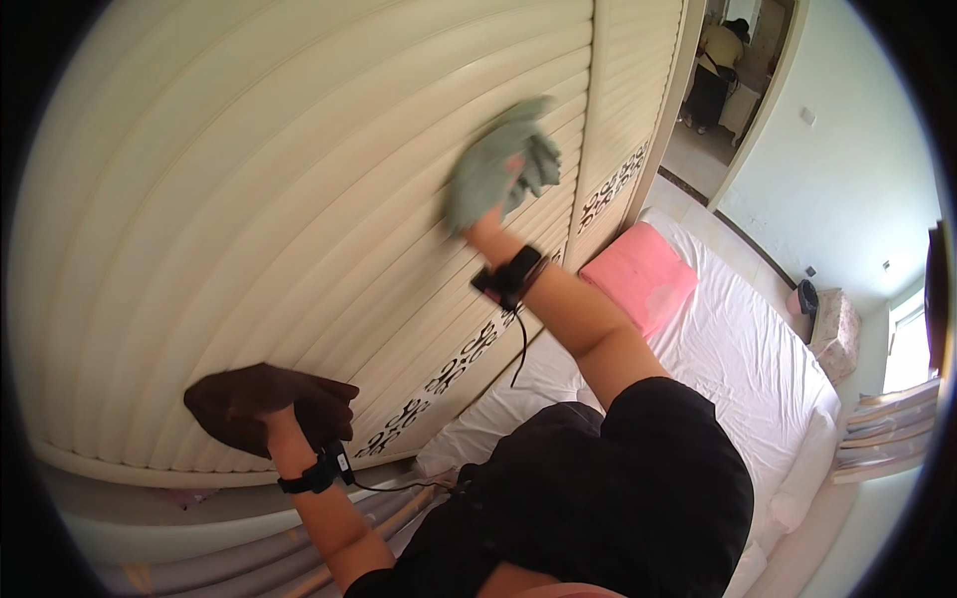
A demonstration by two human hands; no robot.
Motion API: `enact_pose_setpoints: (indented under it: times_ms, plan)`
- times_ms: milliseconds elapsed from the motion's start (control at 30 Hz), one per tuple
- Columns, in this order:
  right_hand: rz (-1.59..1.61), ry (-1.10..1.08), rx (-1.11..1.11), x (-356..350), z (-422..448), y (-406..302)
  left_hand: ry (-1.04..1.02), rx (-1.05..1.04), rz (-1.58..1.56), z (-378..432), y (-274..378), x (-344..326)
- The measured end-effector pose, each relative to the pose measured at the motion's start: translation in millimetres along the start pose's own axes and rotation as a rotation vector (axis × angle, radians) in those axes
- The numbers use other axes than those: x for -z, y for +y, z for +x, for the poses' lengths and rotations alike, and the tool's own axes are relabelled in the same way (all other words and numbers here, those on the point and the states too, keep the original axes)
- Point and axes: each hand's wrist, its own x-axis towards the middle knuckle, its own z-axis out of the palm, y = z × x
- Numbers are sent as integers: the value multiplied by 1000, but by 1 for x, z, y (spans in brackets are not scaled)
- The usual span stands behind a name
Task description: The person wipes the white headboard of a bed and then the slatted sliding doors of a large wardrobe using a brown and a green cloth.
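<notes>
Before me stands a cream wardrobe with ribbed, slatted doors [314, 224]. My left hand [273, 418] holds a dark brown cloth [224, 404] spread against the lower left part of the door. Higher and to the right, my right hand [502, 190] has a grey-green cloth [478, 176] bunched in it, pressed to or close over the slats; motion blur hides the exact contact. Both cloths cover most of the fingers. Black bands with cables circle both wrists. Below the right hand runs a strip of dark scrollwork [448, 374] along the door.
A bed with a white sheet [725, 321] lies beside the wardrobe, bearing a folded pink blanket [643, 273]. Beyond the open doorway a person [721, 60] bends over. A bin [806, 297] and a floral-covered box-like piece [834, 333] stand by the far wall. Curtains [890, 430] hang at the window.
</notes>
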Motion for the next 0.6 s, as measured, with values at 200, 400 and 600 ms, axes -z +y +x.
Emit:
enact_pose_setpoints:
  times_ms: [200, 400, 600]
  plan:
    - [1755, -61, 899, 10, 15, 51, 61, 46, 56, 7, -12, -5]
    - [904, 51, 324, -91, 109, 125, 125, 139, 137, -5, -37, -10]
    - [-2208, 441, -330, -117, 16, 49, 369, -59, 16, -53, 15, -28]
